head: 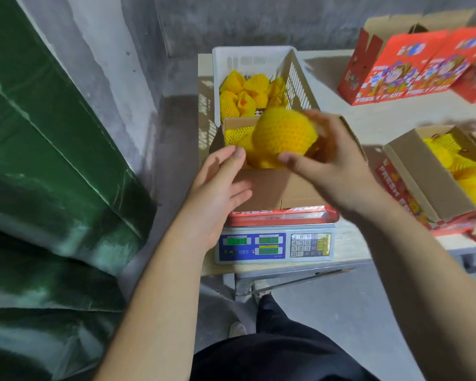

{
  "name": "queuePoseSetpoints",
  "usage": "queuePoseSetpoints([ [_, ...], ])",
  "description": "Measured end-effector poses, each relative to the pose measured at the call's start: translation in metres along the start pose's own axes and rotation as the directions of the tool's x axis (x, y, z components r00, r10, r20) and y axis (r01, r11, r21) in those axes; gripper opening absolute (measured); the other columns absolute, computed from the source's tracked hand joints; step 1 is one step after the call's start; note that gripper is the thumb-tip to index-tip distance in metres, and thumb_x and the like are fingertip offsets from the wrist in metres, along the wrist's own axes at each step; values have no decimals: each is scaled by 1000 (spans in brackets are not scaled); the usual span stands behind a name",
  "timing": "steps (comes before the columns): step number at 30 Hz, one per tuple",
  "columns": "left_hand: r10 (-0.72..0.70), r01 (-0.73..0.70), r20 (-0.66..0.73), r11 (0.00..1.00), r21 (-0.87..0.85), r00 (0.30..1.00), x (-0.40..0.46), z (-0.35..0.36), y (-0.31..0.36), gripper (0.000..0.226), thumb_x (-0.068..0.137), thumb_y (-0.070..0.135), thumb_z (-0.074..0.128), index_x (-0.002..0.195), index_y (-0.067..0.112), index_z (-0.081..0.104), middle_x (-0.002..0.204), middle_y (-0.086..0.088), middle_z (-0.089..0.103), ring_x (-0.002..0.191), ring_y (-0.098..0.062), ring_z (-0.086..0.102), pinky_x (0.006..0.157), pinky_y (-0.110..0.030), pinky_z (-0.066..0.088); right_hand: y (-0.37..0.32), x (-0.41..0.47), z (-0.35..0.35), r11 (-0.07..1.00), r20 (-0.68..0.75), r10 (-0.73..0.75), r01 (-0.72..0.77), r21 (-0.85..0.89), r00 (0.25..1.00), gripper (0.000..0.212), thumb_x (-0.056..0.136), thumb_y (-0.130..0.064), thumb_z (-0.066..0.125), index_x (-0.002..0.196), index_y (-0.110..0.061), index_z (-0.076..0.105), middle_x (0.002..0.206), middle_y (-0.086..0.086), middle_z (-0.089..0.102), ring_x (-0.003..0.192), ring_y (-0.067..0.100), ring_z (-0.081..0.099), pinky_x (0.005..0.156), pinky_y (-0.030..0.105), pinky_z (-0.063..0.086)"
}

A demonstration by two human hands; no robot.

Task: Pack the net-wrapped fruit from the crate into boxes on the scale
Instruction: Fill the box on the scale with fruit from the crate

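Observation:
A white plastic crate (300,78) at the back of the table holds several fruits in yellow foam net (243,94). In front of it an open cardboard box (272,188) sits on the electronic scale (275,247), with netted fruit inside at its far left. My right hand (333,166) grips one yellow net-wrapped fruit (283,132) just above the box opening. My left hand (220,182) rests with relaxed fingers on the box's left near edge and holds nothing.
Red "Fresh Fruit" cartons (396,70) stand at the back right. Another open box with yellow netted fruit (434,171) lies to the right on the table. A green tarp-covered stack (44,160) fills the left side. My legs stand below the table edge.

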State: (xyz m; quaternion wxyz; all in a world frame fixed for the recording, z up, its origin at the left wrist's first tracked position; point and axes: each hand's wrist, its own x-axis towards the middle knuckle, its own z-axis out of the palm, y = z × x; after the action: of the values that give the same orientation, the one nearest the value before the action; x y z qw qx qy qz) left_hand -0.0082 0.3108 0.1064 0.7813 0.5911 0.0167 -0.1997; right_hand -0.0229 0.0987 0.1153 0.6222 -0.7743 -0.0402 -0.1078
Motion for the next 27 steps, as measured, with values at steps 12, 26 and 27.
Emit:
queuePoseSetpoints([
  [12, 158, -102, -136, 933, 346, 978, 3, -16, 5, 28, 105, 31, 61, 131, 39, 56, 121, 18, 68, 108, -3, 69, 87, -21, 53, 14, 44, -69, 289, -57, 243, -128, -949, 968, 74, 85, -60, 70, 149, -30, 49, 146, 17, 49, 134, 45, 39, 112, 54, 35],
  [26, 205, -118, -131, 867, 484, 970, 2, -27, -1, 21, 105, 27, 60, 124, 34, 66, 113, 17, 71, 97, 9, 66, 68, -2, 46, 1, 18, -21, 505, 236, 87, 161, -848, 968, 50, 95, -39, 68, 142, -21, 60, 151, 9, 53, 137, 32, 37, 111, 42, 27],
  [27, 205, -117, -131, 866, 487, 970, 2, -27, -1, 22, 105, 27, 60, 125, 33, 66, 113, 18, 71, 98, 9, 66, 68, -2, 46, 1, 19, -22, 507, 244, 80, 172, -845, 967, 50, 96, -39, 68, 141, -20, 61, 150, 9, 54, 138, 32, 38, 112, 42, 26],
])
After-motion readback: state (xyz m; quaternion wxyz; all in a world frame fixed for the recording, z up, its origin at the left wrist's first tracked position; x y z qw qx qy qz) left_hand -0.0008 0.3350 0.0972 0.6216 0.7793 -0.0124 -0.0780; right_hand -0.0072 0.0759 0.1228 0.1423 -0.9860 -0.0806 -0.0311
